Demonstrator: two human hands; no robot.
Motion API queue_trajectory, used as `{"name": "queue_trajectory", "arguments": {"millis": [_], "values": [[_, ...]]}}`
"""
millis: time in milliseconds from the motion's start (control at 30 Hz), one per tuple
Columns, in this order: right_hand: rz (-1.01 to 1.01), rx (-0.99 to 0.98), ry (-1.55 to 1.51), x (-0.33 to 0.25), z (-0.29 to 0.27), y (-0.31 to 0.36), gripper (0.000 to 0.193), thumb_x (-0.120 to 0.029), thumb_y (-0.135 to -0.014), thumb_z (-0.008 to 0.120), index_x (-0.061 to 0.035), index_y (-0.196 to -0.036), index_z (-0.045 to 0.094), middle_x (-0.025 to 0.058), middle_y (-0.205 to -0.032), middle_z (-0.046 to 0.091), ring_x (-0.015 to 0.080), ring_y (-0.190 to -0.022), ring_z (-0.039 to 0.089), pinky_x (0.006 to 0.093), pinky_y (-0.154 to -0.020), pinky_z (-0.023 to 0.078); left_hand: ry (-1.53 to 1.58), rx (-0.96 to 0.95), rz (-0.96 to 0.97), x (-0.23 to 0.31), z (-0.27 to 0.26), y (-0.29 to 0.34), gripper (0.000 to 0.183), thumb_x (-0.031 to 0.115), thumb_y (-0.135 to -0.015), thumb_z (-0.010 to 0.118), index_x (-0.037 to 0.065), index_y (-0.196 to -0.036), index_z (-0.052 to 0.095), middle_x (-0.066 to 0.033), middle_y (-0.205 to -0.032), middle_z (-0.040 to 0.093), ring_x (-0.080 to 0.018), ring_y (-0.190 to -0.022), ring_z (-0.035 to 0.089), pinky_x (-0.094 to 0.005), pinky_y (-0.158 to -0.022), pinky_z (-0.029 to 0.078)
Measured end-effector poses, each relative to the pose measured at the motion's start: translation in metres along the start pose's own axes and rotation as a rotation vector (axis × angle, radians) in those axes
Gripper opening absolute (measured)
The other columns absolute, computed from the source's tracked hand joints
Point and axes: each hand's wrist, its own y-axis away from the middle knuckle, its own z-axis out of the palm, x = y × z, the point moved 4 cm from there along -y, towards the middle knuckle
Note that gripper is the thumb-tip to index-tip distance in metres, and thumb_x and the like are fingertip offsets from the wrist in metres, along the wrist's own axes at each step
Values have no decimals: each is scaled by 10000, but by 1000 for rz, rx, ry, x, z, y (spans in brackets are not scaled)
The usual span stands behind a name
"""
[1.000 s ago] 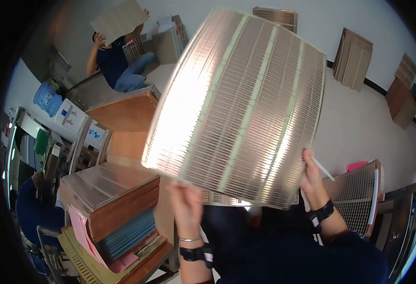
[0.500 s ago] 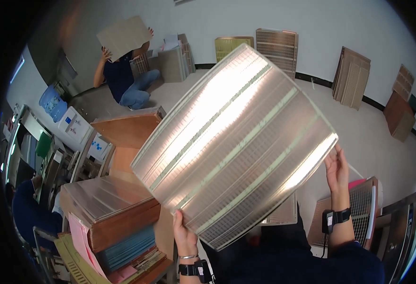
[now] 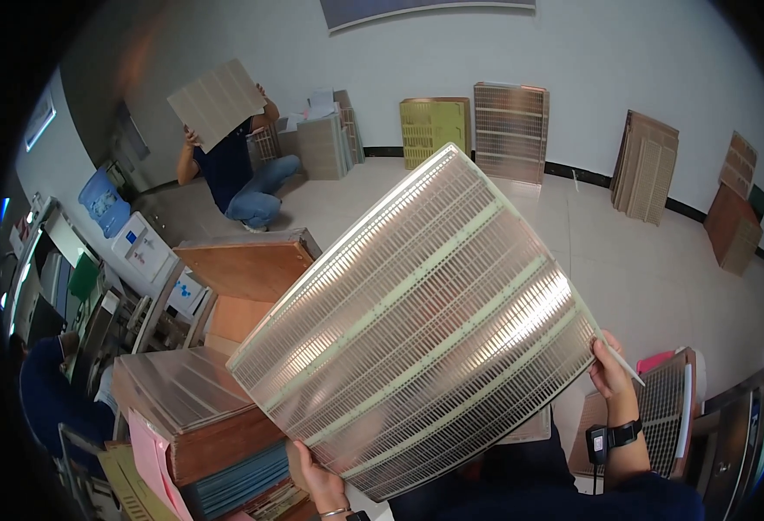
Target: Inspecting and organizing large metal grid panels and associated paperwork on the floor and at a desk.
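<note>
A large copper-coloured circuit board panel (image 3: 425, 339), with pale green strips and rows of fine slots, is tilted up in front of me between both hands. My left hand (image 3: 317, 478) is closed on its lower left edge, thumb on the near face. At the right edge my right hand (image 3: 609, 365) grips the panel near its corner. A thin pale pointed stick, like a pen (image 3: 629, 366), juts out beside the right-hand fingers. Most of the fingers behind the panel are hidden.
At left, a stack of copper panels (image 3: 178, 382) sits above blue sheets (image 3: 243, 482). More panels (image 3: 510, 130) lean along the far wall. A crouching person (image 3: 225, 174) holds up another panel. A water dispenser (image 3: 143, 247) stands at left, a meshed panel (image 3: 660, 408) at right.
The panel and both hands have come lower in the view. The bright glare has shrunk and the slots show more clearly. The crouching person's panel has tilted.
</note>
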Motion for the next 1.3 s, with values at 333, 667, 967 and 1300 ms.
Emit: {"name": "queue_trajectory", "arguments": {"millis": [333, 667, 967, 1300], "values": [[-1, -12, 0, 0, 8, 10, 204, -209, -869, 607, -43, -984, 579, 6, -808, 583, 70, -664, 549, 192, -544, 459, 4, 45, 1, 3, -12, 8, 572, 449, -891, 507, 24, -1267, 434, -102, -1292, 453, -266, -1167, 415, -411, -994, 324], [105, 56, 22, 8, -5, -1, 249, -251, -913, 535, -22, -1008, 566, 32, -890, 605, 93, -801, 575, 214, -699, 480, 77, -99, 58, 17, -22, -4, 459, 400, -922, 477, 37, -1202, 508, -65, -1184, 549, -200, -1093, 497, -354, -967, 377], [31, 7, -35, 12, -4, -45, 300, -230, -932, 497, -2, -1125, 530, 90, -1100, 590, 157, -1013, 570, 280, -887, 466, 76, -197, -74, 33, 14, -9, 525, 464, -922, 428, 32, -1212, 498, -93, -1215, 540, -231, -1103, 507, -360, -955, 392], [27, -114, 38, 9, -6, -63, 426, -200, -944, 459, 44, -1286, 391, 137, -1255, 497, 181, -1137, 504, 290, -967, 422, 87, -217, -75, 32, 20, -17, 593, 490, -933, 369, -33, -1190, 477, -146, -1157, 558, -252, -1070, 532, -353, -922, 424]]}}
